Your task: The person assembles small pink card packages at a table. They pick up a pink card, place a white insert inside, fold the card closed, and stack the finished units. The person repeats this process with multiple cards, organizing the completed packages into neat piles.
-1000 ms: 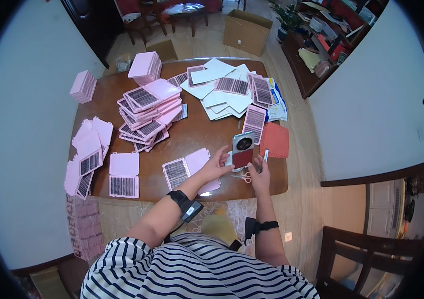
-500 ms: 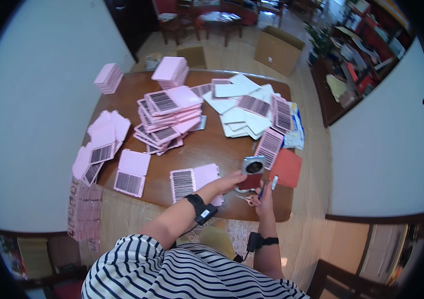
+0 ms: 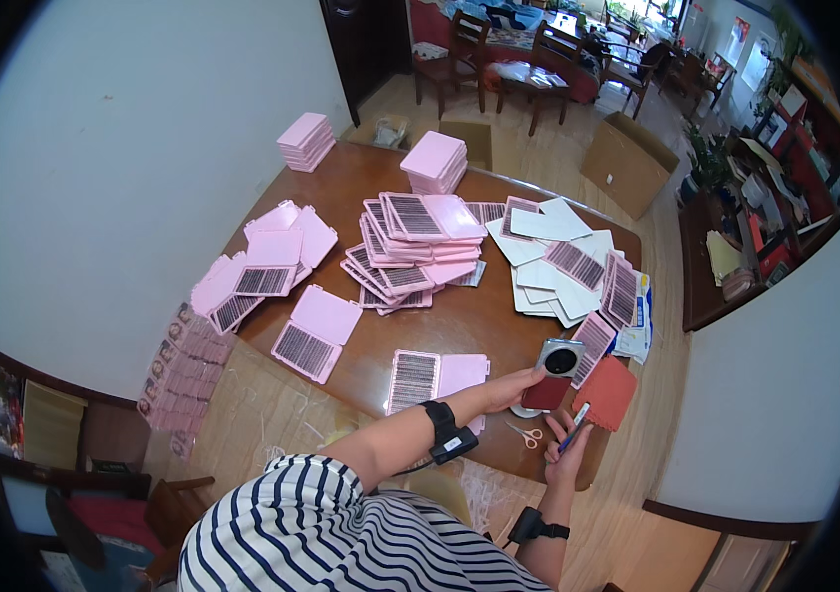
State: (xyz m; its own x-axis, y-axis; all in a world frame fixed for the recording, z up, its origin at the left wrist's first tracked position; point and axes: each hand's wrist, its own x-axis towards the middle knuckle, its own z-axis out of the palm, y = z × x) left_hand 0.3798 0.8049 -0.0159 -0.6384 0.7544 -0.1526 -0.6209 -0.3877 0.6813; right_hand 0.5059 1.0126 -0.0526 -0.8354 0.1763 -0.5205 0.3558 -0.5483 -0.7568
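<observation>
- Gripping a slim tool (image 3: 575, 425) in bent fingers, the right hand (image 3: 564, 447) is by the near right edge of the surface (image 3: 479, 321). A loose pinch could let the tool slip and fall past that edge.
- Scissors (image 3: 531, 437) with pale orange handles lie just left of the right hand; a careless sideways sweep might knock them.
- Reaching across, the left hand (image 3: 511, 390) touches the left side of a phone (image 3: 544, 397) with a red back and round camera block. Whether the fingers close on it, I cannot tell. The phone is raised over a pale base (image 3: 526, 412), close to the right end; an uneven push could tip it.
- An open pink case (image 3: 465, 372) lies partly under the left forearm, whose black wrist device (image 3: 451, 445) could catch and drag it.
- Beyond the right hand, an orange cloth (image 3: 605, 393) rests at the edge; a brush of the arm might send it over.
- Farther off, a pile of open cases (image 3: 454, 218) is stacked unevenly beside scattered white sheets (image 3: 528, 253); a bump could make either slide.
- Farthest back, two neat pink stacks (image 3: 434, 160) seem less at risk.
</observation>
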